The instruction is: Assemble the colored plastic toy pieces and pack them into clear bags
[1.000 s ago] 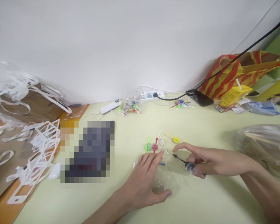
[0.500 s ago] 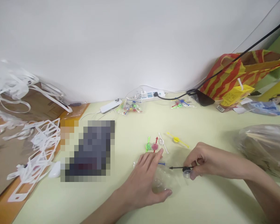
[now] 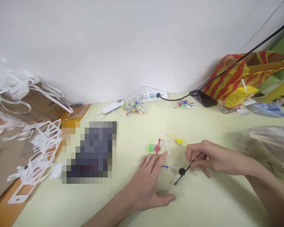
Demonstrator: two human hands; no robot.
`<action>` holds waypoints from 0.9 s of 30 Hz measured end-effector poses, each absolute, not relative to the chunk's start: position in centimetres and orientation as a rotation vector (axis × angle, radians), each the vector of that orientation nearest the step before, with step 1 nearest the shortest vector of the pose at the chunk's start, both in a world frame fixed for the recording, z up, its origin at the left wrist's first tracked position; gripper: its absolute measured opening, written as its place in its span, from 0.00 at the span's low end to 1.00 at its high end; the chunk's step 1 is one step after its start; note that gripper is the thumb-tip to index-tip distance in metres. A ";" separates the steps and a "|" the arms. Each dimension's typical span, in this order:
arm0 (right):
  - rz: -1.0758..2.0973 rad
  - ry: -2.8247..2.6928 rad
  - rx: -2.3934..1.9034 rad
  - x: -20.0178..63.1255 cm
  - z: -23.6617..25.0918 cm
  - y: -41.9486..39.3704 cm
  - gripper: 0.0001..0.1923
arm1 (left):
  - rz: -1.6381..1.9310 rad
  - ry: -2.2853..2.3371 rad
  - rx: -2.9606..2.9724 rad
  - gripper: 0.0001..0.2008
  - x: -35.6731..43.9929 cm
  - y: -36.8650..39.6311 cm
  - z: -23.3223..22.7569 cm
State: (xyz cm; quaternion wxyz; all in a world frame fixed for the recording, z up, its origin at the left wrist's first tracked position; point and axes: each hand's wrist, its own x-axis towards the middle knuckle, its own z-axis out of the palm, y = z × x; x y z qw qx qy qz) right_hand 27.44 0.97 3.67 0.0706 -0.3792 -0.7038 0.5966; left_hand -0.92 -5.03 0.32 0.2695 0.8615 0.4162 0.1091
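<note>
Clear bags (image 3: pixel 129 111) hold coloured pointers (image 3: pixel 135 107) — right grip (image 3: pixel 210 157) pinching a black pointer (image 3: pixel 181 171), left grip (image 3: pixel 145 184) spread over clear film (image 3: pixel 165 182).

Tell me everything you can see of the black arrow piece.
The black arrow piece looks like dark plastic: a thin straight shaft with a pointed head at one end and a round disc near the middle. Its tail end is pinched in the fingers of the right hand, which hide the tip. It slants in view, head toward the lower left, near the left hand's thumb. Whether it touches the clear bag there, I can't tell.
</note>
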 end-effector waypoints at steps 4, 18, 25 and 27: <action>1.681 -2.143 -1.168 27.0 3.1 1.0 0.13 | 0.272 1.101 2.354 0.64 -1.0 -5.1 0.0; 1.312 -2.405 -1.020 24.0 1.7 -0.4 0.09 | 0.338 1.175 2.370 0.57 -0.8 -5.2 -0.3; 1.178 -2.262 -1.006 21.4 -0.4 -1.9 0.07 | 0.321 1.191 2.376 0.56 -0.7 -5.3 -0.4; 1.160 -2.201 -1.072 20.8 -1.1 -2.3 0.07 | 0.333 1.185 2.393 0.56 -0.7 -5.3 -0.4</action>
